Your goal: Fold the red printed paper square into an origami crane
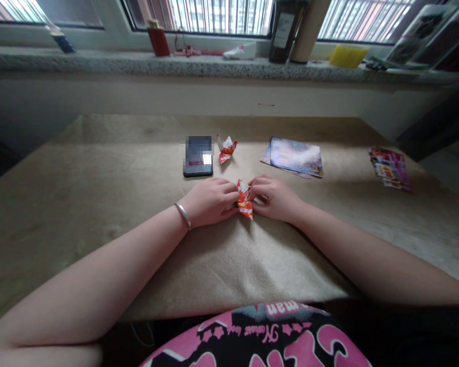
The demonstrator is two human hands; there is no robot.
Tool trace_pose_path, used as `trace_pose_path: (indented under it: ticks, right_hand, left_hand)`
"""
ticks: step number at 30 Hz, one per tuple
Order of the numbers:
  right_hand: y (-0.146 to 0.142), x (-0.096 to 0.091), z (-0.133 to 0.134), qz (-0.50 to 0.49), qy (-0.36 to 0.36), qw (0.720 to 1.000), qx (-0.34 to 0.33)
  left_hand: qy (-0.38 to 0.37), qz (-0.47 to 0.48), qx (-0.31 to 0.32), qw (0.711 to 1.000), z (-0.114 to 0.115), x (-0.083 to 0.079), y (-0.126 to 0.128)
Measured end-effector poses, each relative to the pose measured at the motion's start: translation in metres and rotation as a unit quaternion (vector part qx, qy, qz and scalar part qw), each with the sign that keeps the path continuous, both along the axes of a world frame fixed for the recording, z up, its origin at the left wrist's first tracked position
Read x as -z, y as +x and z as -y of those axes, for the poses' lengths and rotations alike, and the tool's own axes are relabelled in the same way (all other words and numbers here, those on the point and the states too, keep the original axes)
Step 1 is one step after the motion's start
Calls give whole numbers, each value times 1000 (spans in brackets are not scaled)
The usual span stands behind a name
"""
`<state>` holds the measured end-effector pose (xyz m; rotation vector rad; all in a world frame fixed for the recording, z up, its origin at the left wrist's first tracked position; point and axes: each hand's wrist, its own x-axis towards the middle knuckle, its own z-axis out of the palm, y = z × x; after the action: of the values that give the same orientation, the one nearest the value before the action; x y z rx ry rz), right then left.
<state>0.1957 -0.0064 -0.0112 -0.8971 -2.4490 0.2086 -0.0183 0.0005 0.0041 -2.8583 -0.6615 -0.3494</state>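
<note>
Between my hands is a folded piece of red, orange and white printed paper [245, 203], with pointed ends toward and away from me. My left hand [213, 201], with a silver bangle at the wrist, grips its left side with bent fingers. From the right, my right hand [273, 199] pinches the other side between thumb and fingers. Just beyond lies a folded paper crane [227, 149] in the same red and white print, wings spread. A dark phone [198, 157], its screen partly blurred out, rests beside that crane on the left.
A beige cloth [110, 168] covers the table. Glossy picture sheets [296, 155] lie at the back right, and a fan of colourful printed cards [390, 168] farther right. On the stone windowsill [118, 63] stand a red container [158, 40], a dark bottle [285, 33] and a yellow block [348, 56].
</note>
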Motion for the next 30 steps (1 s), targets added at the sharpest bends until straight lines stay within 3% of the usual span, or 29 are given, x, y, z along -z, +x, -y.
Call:
trace_pose_path:
  ticks: [9, 13, 20, 26, 30]
  right_hand:
    - [1, -8, 6, 137, 158, 977, -34]
    - [1, -12, 9, 178, 191, 964, -54]
    - [0, -7, 5, 95, 100, 990, -13]
    - [-5, -1, 0, 18, -11, 999, 33]
    - [-5, 1, -2, -10, -59, 998, 32]
  left_hand:
    - [61, 3, -13, 998, 4, 0, 4]
    - [66, 7, -31, 997, 5, 1, 6]
    - [55, 11, -33, 998, 5, 0, 8]
    - [-65, 87, -107, 988, -2, 6, 11]
    - [-118, 113, -114, 980, -5, 9, 10]
